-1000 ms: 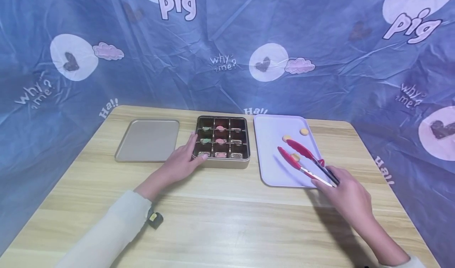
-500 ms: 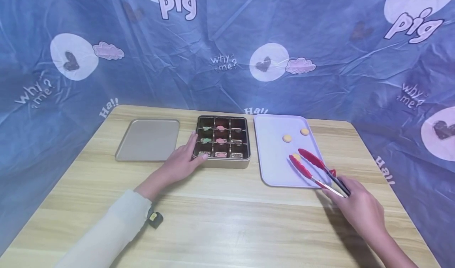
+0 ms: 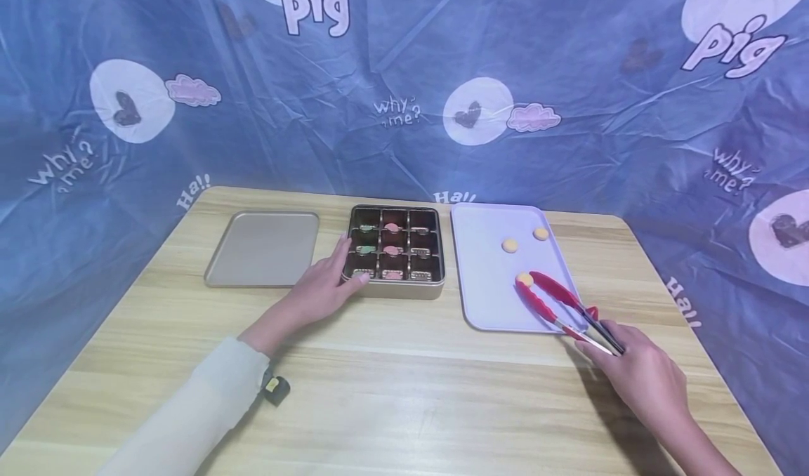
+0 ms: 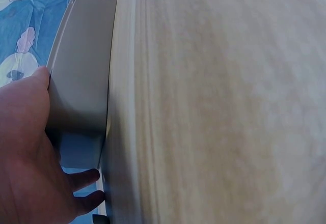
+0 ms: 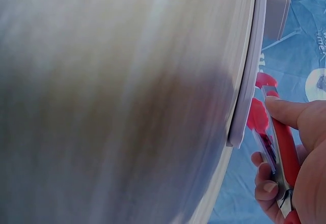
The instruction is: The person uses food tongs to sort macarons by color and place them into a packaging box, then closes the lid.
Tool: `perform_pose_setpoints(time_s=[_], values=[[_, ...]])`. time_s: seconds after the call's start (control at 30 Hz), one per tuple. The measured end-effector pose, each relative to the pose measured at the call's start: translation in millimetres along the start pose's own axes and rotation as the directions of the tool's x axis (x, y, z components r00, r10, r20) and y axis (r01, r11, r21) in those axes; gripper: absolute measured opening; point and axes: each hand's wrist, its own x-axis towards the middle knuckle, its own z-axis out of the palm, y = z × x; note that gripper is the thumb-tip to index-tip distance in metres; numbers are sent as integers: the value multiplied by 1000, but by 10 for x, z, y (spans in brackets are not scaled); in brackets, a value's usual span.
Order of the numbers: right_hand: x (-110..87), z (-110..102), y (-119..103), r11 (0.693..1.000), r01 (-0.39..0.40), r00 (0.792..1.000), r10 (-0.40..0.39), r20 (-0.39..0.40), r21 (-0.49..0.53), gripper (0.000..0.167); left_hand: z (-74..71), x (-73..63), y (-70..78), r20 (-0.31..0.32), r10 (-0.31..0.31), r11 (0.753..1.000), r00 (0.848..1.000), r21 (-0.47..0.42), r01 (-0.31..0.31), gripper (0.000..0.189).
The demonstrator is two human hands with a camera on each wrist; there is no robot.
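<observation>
In the head view, my left hand [image 3: 321, 288] rests on the left front corner of a tin box [image 3: 395, 291], thumb on the front rim and straight fingers along the left side. A dark divided insert in the tin has green and pink round pieces in its left and middle columns. My right hand [image 3: 645, 374] grips red-tipped tongs [image 3: 559, 297] over a lilac tray [image 3: 487, 300]. The tong tips are on either side of a small round yellow cookie [image 3: 524, 279]; whether they squeeze it cannot be told. Another yellow cookie [image 3: 510, 245] and a third cookie [image 3: 541, 234] lie farther back.
A flat metal lid [image 3: 265, 248] lies left of the tin. Wooden tabletop [image 3: 392, 385] extends in front of the tin and tray. A blue printed cloth [image 3: 404, 153] hangs behind the table.
The tongs and my right hand have moved right and toward me, and the tips now straddle the nearest cookie. That cookie has shifted slightly left in the last half second. My left hand stays put.
</observation>
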Motion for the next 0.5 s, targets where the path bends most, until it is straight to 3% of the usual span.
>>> perform_pose_setpoints(time_s=[0.5], values=[[5, 6, 0, 1000, -14, 1000, 14, 8, -1, 68, 3, 2, 5, 3, -7, 1000, 1000, -7, 8, 90]])
